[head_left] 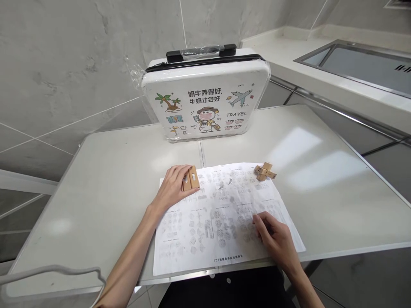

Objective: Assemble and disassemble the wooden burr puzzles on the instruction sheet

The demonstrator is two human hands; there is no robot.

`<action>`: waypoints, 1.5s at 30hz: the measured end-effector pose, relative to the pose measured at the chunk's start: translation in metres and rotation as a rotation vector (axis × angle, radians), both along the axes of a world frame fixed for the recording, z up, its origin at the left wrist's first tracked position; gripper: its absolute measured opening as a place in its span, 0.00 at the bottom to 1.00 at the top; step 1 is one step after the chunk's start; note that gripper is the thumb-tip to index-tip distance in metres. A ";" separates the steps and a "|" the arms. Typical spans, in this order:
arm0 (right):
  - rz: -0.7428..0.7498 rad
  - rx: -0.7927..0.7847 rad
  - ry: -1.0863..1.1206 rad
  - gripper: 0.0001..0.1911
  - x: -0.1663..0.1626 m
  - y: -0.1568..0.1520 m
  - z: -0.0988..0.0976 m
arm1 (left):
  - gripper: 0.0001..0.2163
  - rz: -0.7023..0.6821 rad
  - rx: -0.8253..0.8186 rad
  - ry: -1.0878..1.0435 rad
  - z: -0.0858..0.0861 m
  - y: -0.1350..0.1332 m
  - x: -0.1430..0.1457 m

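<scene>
My left hand (175,186) is wrapped around two small light-brown blocks (194,176), side by side, each with a pale oval opening. They stand at the upper left of a large printed sheet (199,256) with many small line diagrams, whose title reads upside down. My right hand (276,237) rests at the sheet's lower right with its fingers curled in; nothing shows between them. At the sheet's upper right corner sits a wooden interlocking puzzle (265,171), its crossed bars marked with dark characters.
A white cartoon-printed case (208,100) in clear plastic stands at the back of the folding table (118,171). Behind it is a grey tiled wall (96,55). A pale counter (321,81) with an inset dark panel runs along the right. A grey curved bar (58,268) crosses the lower left.
</scene>
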State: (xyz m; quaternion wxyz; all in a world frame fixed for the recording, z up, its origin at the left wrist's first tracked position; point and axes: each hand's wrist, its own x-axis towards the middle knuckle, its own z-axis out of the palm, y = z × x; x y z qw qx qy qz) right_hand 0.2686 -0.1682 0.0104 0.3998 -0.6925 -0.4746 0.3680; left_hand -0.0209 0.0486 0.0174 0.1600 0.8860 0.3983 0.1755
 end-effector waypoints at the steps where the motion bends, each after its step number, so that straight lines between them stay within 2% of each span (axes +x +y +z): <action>1: 0.003 -0.002 -0.002 0.25 0.000 0.000 0.000 | 0.35 0.000 0.024 0.007 0.000 0.000 0.000; 8: 0.000 -0.003 -0.024 0.25 0.000 0.001 0.000 | 0.38 0.006 0.129 0.029 -0.003 -0.015 0.005; 17: 0.002 0.033 -0.074 0.25 -0.002 0.001 0.000 | 0.45 -0.267 0.160 -0.034 -0.008 -0.066 0.033; 21: 0.078 0.014 -0.131 0.23 0.000 0.002 0.001 | 0.47 -0.321 0.132 -0.064 -0.008 -0.087 0.042; 26: 0.264 0.024 -0.266 0.15 0.001 0.007 0.005 | 0.49 -0.324 0.032 -0.102 -0.001 -0.101 0.042; 28: 0.336 0.053 -0.304 0.11 -0.001 0.009 0.007 | 0.49 -0.299 0.002 -0.110 0.003 -0.105 0.038; 30: 0.392 0.079 -0.331 0.10 -0.003 0.011 0.008 | 0.45 -0.240 -0.002 -0.107 0.007 -0.109 0.033; 35: 0.514 0.081 -0.370 0.29 -0.012 0.020 0.011 | 0.28 -0.087 -0.019 -0.101 0.010 -0.124 0.025; 39: 0.584 0.061 -0.451 0.40 -0.021 0.028 0.013 | 0.25 0.023 -0.031 -0.099 0.005 -0.132 0.018; 42: 0.603 0.062 -0.514 0.43 -0.027 0.031 0.014 | 0.23 0.109 -0.040 -0.089 0.002 -0.135 0.013; 45: 0.601 0.078 -0.534 0.41 -0.029 0.032 0.013 | 0.18 0.166 -0.054 -0.070 0.001 -0.136 0.008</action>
